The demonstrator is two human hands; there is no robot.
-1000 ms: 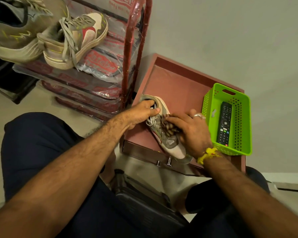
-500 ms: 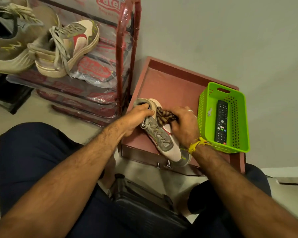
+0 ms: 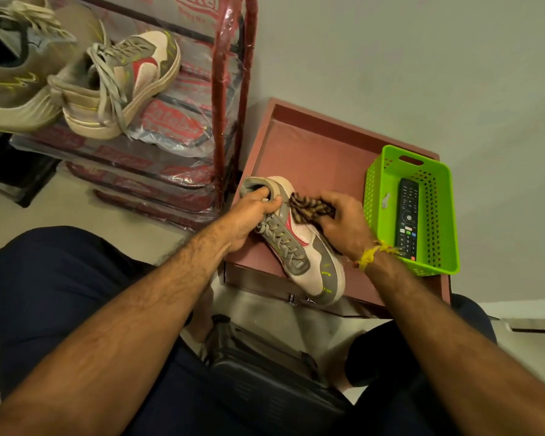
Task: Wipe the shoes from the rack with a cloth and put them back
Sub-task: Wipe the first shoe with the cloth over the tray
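Note:
A grey, white and red sneaker [image 3: 302,247] lies on the low reddish-brown table [image 3: 312,146], toe toward me. My left hand [image 3: 252,212] grips it at the heel collar. My right hand [image 3: 346,225] is closed on a brown striped cloth [image 3: 309,209] pressed against the shoe's right side near the heel. The matching sneaker [image 3: 123,83] sits on the red shoe rack [image 3: 224,89] at upper left, beside a larger beige sneaker [image 3: 16,73].
A green plastic basket [image 3: 441,196] holding a black remote [image 3: 406,218] stands on the table's right side. A dark ribbed case [image 3: 265,372] lies on the floor between my knees. The grey wall is right behind the table.
My right hand has slid the cloth from the shoe's middle up toward the heel end. The left hand keeps its hold on the heel collar.

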